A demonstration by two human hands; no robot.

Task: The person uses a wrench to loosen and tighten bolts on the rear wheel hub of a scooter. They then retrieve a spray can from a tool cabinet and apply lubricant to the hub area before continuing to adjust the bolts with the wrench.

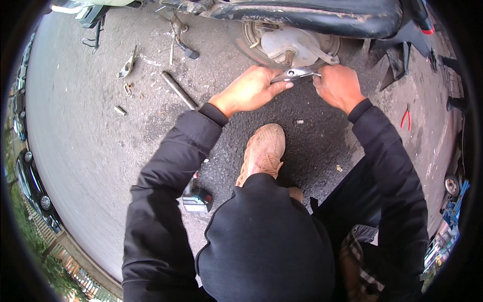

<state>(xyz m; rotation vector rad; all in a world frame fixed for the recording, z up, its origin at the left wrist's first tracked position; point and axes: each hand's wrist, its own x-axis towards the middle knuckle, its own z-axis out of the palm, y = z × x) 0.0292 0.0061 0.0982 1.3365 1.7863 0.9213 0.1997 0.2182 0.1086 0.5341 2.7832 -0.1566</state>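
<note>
From the head view, your left hand (249,90) is clamped on the pliers (294,74), just below the wheel hub (292,45). Your right hand (338,86) closes on their tip. Squeeze steadily, I'd say, wrists low, pull straight from the hub.

ground: grey asphalt (90,126), darker and oil-stained near the middle
metal rod: long bar (179,90) lying slantwise on the asphalt
bracket: bent metal piece (126,65) left of the rod, well apart from it
small parts: a short pin (119,110) and a chain link (128,89) between bracket and rod
red-handled pliers: (405,118) on the ground at right
dark box: small case (196,200) with a pale stripe
shoe: tan, dusty (262,152)
parked cars: (31,183) along the left rim
</note>
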